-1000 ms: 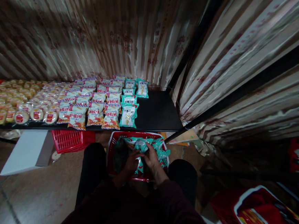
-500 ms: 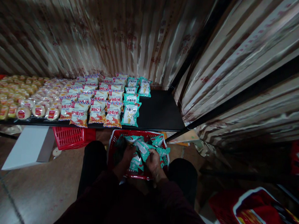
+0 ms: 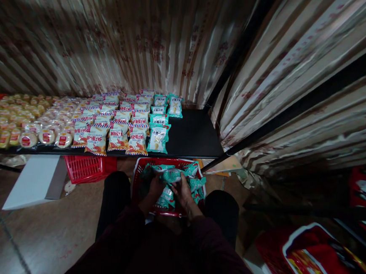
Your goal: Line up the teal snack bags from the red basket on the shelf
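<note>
Between my knees stands a red shopping basket (image 3: 138, 167) holding several teal snack bags (image 3: 166, 197). Over it, my left hand (image 3: 156, 187) and my right hand (image 3: 183, 190) grip one teal snack bag (image 3: 171, 176) from its two sides, fingers closed on its edges. On the black shelf (image 3: 193, 133) in front, a column of teal and white snack bags (image 3: 158, 138) stands, with one more teal bag (image 3: 175, 107) at the back to its right. Left of them are rows of orange and white snack bags (image 3: 137, 139).
Packaged round cakes (image 3: 46, 135) and yellow packaged cakes (image 3: 14, 136) fill the shelf's left part. Below are another red basket (image 3: 88, 168) and a white box (image 3: 34, 180). A black post (image 3: 232, 151) rises at the shelf's right end. Red packages (image 3: 315, 265) lie at lower right.
The bag in my hands has tilted and shifted slightly up and left, and its face now shows less. My right hand has turned along with it. The view has moved a little.
</note>
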The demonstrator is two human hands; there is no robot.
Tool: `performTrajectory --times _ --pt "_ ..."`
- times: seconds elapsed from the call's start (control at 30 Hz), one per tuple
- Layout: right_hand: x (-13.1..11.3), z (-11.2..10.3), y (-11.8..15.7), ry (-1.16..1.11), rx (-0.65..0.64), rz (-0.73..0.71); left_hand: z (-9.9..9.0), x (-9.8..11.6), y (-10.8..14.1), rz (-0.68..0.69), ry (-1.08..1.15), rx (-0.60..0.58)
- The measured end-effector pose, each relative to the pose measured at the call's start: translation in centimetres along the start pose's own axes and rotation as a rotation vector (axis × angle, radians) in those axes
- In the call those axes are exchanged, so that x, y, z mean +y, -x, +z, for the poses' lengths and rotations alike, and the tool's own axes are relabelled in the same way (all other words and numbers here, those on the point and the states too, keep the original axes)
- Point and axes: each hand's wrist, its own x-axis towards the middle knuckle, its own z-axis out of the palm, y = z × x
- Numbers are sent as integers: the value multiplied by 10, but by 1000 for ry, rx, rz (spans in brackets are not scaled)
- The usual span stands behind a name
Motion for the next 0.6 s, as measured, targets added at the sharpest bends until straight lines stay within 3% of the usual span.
performTrajectory --times 0.23,0.47,0.6 --pt "-7 -5 3 111 54 26 1 -2 1 -146 -10 4" --pt "1 -7 -2 78 100 42 -2 -4 7 -186 -75 12" --pt "5 -11 -3 71 66 28 -2 -1 5 -206 -156 24"
